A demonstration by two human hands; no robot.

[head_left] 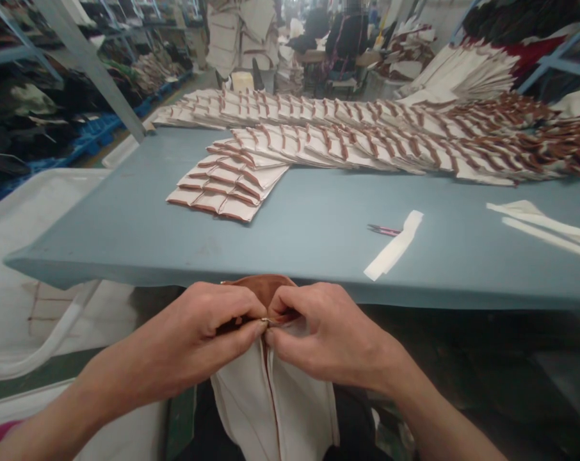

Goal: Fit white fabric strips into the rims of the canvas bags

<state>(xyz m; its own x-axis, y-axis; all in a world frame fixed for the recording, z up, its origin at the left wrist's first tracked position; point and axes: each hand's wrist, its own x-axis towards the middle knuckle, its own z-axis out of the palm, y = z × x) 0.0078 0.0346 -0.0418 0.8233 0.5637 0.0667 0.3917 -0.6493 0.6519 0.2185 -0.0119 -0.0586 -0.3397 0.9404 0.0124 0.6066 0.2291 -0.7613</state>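
My left hand (208,326) and my right hand (319,333) meet just below the near edge of the blue table (309,237). Both pinch the top of a cream fabric pouch with brown trim (271,397), which hangs down between my forearms. The fingertips press together at a small metal piece on its zipper line. Brown lining shows above my knuckles.
Rows of finished cream-and-brown pieces (367,137) overlap across the far half of the table, with a smaller stack (227,186) nearer left. A white strip (394,246) and small snips (383,229) lie to the right. White bins stand at left. Shelving and a person fill the background.
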